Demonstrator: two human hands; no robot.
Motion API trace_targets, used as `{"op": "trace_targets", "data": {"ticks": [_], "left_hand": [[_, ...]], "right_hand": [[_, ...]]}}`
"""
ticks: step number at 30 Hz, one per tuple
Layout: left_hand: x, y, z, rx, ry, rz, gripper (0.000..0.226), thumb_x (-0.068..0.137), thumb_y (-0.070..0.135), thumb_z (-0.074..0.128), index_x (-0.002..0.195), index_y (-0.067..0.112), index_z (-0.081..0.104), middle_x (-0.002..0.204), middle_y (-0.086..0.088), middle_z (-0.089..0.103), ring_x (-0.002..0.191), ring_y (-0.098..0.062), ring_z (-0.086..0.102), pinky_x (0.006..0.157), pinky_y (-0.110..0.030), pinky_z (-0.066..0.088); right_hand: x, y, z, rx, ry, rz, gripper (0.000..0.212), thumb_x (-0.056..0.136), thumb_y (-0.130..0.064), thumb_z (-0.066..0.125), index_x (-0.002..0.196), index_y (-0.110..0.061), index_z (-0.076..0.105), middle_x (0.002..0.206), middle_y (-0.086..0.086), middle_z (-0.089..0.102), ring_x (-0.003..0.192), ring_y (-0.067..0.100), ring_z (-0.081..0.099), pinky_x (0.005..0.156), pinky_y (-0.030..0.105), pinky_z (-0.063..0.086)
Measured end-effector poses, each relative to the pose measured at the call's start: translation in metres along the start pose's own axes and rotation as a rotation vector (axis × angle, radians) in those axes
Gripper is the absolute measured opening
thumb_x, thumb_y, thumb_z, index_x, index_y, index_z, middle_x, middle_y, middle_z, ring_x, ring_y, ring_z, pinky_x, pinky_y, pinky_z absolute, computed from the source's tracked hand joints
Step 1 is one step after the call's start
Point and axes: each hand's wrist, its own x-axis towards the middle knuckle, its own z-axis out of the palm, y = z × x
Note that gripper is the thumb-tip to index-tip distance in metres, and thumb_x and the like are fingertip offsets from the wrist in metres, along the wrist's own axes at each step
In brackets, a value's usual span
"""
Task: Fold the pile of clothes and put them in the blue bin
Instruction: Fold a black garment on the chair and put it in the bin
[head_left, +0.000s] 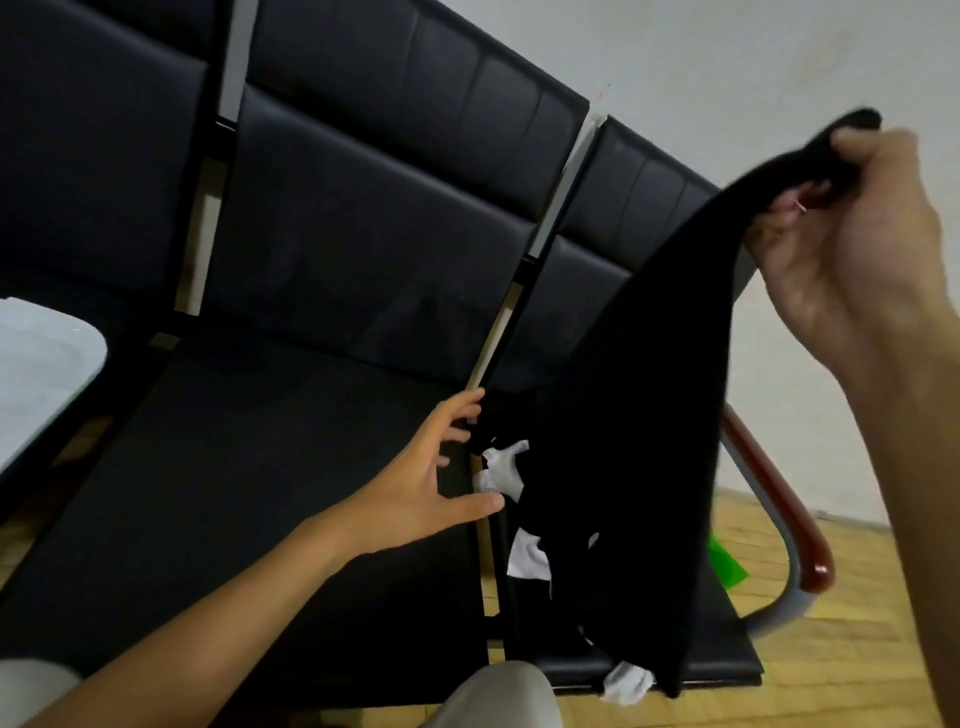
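Note:
My right hand (852, 234) is raised at the upper right and grips one end of a black garment (639, 415), which hangs down to the right-hand seat. Under it lies the pile of clothes (524, 519), black and white pieces mixed, with a white piece (626, 680) drooping over the seat's front edge. My left hand (441, 473) reaches toward the pile's left edge with fingers spread and holds nothing. No blue bin is in view.
A row of black padded seats (260, 493) with backrests fills the view. A red-brown armrest (779, 499) curves at the right end. A white surface (36, 374) sits at the left. Wooden floor (831, 649) and a green object (724, 566) lie to the right.

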Motion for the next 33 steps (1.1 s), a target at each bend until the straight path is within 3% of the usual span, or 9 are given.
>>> {"op": "trace_targets", "data": {"ticks": [5, 8, 12, 17, 22, 24, 27, 31, 33], "left_hand": [[-0.004, 0.013, -0.03, 0.035, 0.062, 0.009, 0.12, 0.068, 0.041, 0.088, 0.151, 0.054, 0.001, 0.159, 0.028, 0.012, 0.144, 0.012, 0.012, 0.115, -0.019, 0.016], [-0.009, 0.016, -0.059, 0.073, 0.14, -0.062, 0.121, 0.064, 0.046, 0.088, 0.15, 0.055, 0.004, 0.139, 0.027, 0.036, 0.128, 0.022, 0.031, 0.105, -0.006, 0.026], [-0.019, 0.021, -0.1, 0.197, 0.237, -0.076, 0.084, 0.069, 0.059, 0.08, 0.141, 0.048, 0.038, 0.103, 0.003, 0.049, 0.102, -0.004, 0.056, 0.096, -0.019, 0.042], [-0.032, 0.017, -0.113, 0.384, 0.096, -0.074, 0.039, 0.088, 0.046, 0.068, 0.122, 0.029, 0.064, 0.121, 0.019, 0.052, 0.12, -0.007, 0.052, 0.107, -0.039, 0.045], [-0.041, 0.041, -0.121, 0.097, 0.17, -0.021, 0.022, 0.092, 0.018, 0.067, 0.086, -0.003, 0.062, 0.08, -0.015, 0.061, 0.076, -0.027, 0.062, 0.074, -0.032, 0.053], [-0.041, 0.046, -0.119, 0.039, 0.258, 0.005, 0.026, 0.092, 0.016, 0.066, 0.076, -0.001, 0.055, 0.071, -0.005, 0.053, 0.068, -0.014, 0.055, 0.066, -0.02, 0.046], [-0.036, 0.039, -0.124, 0.307, 0.581, 0.084, 0.03, 0.092, 0.014, 0.067, 0.073, 0.013, 0.044, 0.066, 0.008, 0.047, 0.063, -0.004, 0.046, 0.061, -0.023, 0.042], [-0.04, 0.023, -0.129, 0.664, 0.927, 0.013, 0.021, 0.091, 0.009, 0.064, 0.092, 0.018, 0.046, 0.091, 0.001, 0.051, 0.081, -0.016, 0.05, 0.072, -0.035, 0.049], [-0.041, 0.013, -0.12, 0.902, 0.948, -0.015, 0.019, 0.087, 0.008, 0.064, 0.098, 0.013, 0.049, 0.099, -0.007, 0.05, 0.087, -0.026, 0.05, 0.073, -0.043, 0.046]], "right_hand": [[-0.007, 0.004, 0.053, 0.056, -0.222, 0.051, 0.028, 0.099, -0.02, 0.039, 0.071, -0.016, 0.041, 0.061, -0.005, 0.041, 0.051, 0.006, 0.038, 0.05, 0.018, 0.033], [-0.005, 0.008, 0.065, 0.021, -0.17, 0.084, 0.027, 0.097, -0.022, 0.045, 0.071, -0.018, 0.041, 0.06, -0.006, 0.039, 0.049, 0.005, 0.034, 0.047, 0.018, 0.032], [-0.009, 0.019, 0.063, -0.117, -0.102, 0.133, 0.023, 0.092, -0.022, 0.058, 0.071, -0.019, 0.048, 0.063, -0.006, 0.044, 0.058, 0.009, 0.049, 0.061, 0.023, 0.049], [-0.022, 0.035, 0.066, -0.146, -0.203, 0.213, 0.025, 0.094, -0.019, 0.06, 0.069, -0.019, 0.065, 0.069, -0.006, 0.059, 0.07, 0.009, 0.061, 0.086, 0.03, 0.054], [-0.01, 0.046, 0.058, -0.239, -0.102, 0.141, 0.006, 0.099, -0.016, 0.055, 0.1, -0.011, 0.059, 0.083, 0.0, 0.066, 0.08, 0.011, 0.071, 0.079, 0.036, 0.06], [-0.003, 0.045, 0.056, -0.104, -0.013, 0.175, 0.011, 0.098, -0.009, 0.055, 0.109, -0.005, 0.057, 0.088, 0.007, 0.068, 0.081, 0.016, 0.074, 0.072, 0.034, 0.061], [-0.001, 0.044, 0.061, 0.064, 0.085, 0.215, 0.011, 0.098, 0.001, 0.05, 0.108, 0.002, 0.054, 0.09, 0.014, 0.065, 0.071, 0.021, 0.075, 0.063, 0.03, 0.06], [-0.008, 0.05, 0.077, 0.12, 0.096, 0.282, 0.011, 0.099, 0.004, 0.045, 0.091, 0.006, 0.053, 0.084, 0.017, 0.063, 0.059, 0.023, 0.073, 0.062, 0.03, 0.06], [-0.009, 0.061, 0.087, 0.153, 0.08, 0.286, 0.017, 0.1, 0.001, 0.045, 0.087, 0.004, 0.055, 0.075, 0.014, 0.064, 0.058, 0.019, 0.07, 0.068, 0.029, 0.061]]}}
